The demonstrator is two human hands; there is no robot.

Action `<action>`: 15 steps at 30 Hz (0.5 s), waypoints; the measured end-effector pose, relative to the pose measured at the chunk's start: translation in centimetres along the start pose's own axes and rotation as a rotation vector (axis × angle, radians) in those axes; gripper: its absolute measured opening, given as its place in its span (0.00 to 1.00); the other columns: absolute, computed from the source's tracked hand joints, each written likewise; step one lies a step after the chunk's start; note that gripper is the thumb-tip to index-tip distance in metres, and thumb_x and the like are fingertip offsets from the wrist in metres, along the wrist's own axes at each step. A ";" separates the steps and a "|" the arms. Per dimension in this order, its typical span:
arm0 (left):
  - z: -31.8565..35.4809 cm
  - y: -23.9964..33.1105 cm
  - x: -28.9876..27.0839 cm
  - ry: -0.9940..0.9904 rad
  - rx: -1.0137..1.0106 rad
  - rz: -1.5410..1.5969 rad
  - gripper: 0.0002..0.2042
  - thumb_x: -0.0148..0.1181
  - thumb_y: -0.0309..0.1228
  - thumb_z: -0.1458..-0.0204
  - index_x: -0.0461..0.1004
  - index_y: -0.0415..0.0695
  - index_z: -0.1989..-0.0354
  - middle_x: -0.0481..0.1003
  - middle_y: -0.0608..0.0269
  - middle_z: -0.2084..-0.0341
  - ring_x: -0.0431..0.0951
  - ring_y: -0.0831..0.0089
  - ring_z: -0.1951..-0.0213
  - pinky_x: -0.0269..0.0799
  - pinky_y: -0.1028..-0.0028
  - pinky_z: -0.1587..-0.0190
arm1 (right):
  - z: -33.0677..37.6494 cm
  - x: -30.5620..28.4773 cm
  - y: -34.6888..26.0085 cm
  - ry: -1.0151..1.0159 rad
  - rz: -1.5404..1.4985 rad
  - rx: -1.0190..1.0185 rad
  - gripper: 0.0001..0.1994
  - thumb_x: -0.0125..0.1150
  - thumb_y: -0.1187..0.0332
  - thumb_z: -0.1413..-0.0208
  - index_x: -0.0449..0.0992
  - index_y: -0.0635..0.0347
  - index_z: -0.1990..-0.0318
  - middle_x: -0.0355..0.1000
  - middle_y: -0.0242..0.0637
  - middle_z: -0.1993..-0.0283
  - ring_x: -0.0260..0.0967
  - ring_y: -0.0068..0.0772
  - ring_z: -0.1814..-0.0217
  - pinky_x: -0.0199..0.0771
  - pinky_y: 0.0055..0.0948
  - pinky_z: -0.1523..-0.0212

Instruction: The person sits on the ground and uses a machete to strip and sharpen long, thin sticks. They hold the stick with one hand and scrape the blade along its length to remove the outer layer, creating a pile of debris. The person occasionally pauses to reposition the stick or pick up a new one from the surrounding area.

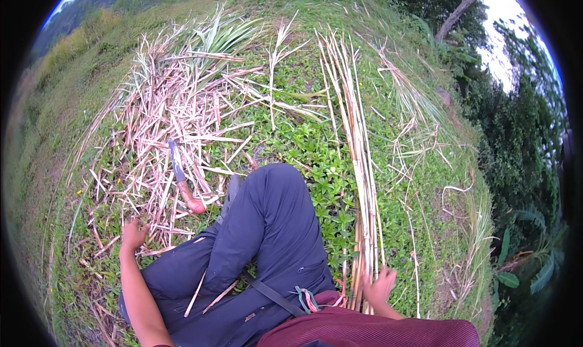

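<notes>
My left hand (133,233) is held low beside my bent knee, at the near edge of a heap of stripped, dry stalk pieces (164,113). Its fingers are loosely bent and apart, with nothing visible in them. A machete (176,159) with a dark blade and a reddish-brown handle lies on the heap, beyond that hand. To the right, a bundle of long, thin canes (354,128) stretches away from my side across the grass. My right hand (380,288) is at the bundle's near end, fingers spread, overlapping the canes' edge; firm contact cannot be made out.
My crossed legs (261,225) in dark trousers fill the near middle. Green leaves (225,34) top the stalk heap. Loose grass and stalks (413,98) lie right of the canes. Trees (516,122) stand along the right edge, and the grassy slope (67,104) falls away left.
</notes>
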State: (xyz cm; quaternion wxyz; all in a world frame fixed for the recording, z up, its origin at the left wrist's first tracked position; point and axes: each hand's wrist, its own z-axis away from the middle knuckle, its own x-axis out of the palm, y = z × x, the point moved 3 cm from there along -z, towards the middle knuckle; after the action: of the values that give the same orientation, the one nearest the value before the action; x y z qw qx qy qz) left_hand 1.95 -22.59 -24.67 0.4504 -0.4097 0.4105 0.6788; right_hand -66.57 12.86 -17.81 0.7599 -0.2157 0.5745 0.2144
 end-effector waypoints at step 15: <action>1.6 1.3 0.1 -0.073 0.057 -0.054 0.23 0.67 0.48 0.47 0.78 0.43 0.51 0.72 0.33 0.47 0.69 0.39 0.42 0.64 0.52 0.38 | -26.5 1.8 -14.8 -0.128 -0.071 0.289 0.68 0.75 0.36 0.64 0.36 0.61 0.23 0.52 0.57 0.27 0.52 0.59 0.26 0.55 0.50 0.28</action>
State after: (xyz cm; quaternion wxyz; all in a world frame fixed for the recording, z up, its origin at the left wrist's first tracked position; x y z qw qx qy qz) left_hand 0.36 -21.39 -23.97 0.4947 -0.3824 0.4017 0.6691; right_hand -78.32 -14.31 -24.88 0.8250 -0.1100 0.5420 0.1157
